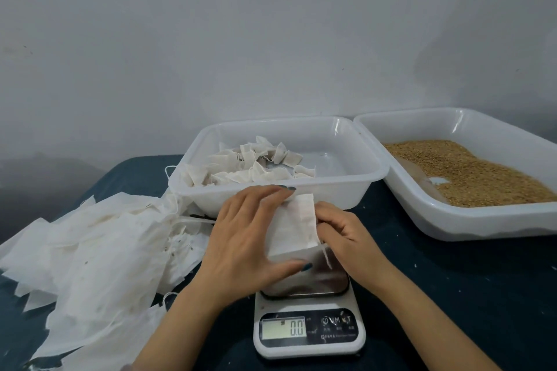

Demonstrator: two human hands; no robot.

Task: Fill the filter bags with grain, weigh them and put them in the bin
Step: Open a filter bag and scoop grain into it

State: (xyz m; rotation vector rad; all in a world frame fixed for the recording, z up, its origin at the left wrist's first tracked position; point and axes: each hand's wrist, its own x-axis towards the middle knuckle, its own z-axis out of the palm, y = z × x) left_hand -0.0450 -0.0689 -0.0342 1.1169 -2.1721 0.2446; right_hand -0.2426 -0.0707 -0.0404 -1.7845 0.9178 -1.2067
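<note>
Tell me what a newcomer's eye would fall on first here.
Both hands at the centre: the left hand and right hand hold a flat white filter bag over the scale, whose display reads 0.0. Next, the golden grain in the white tray at right, and the heap of empty bags at left, beside the bin of filled bags.

The scale [309, 331] sits before the bin [346, 181] of filled bags [256, 163], empty bags [99, 244] lie left, the grain tray [470, 221] right.
</note>
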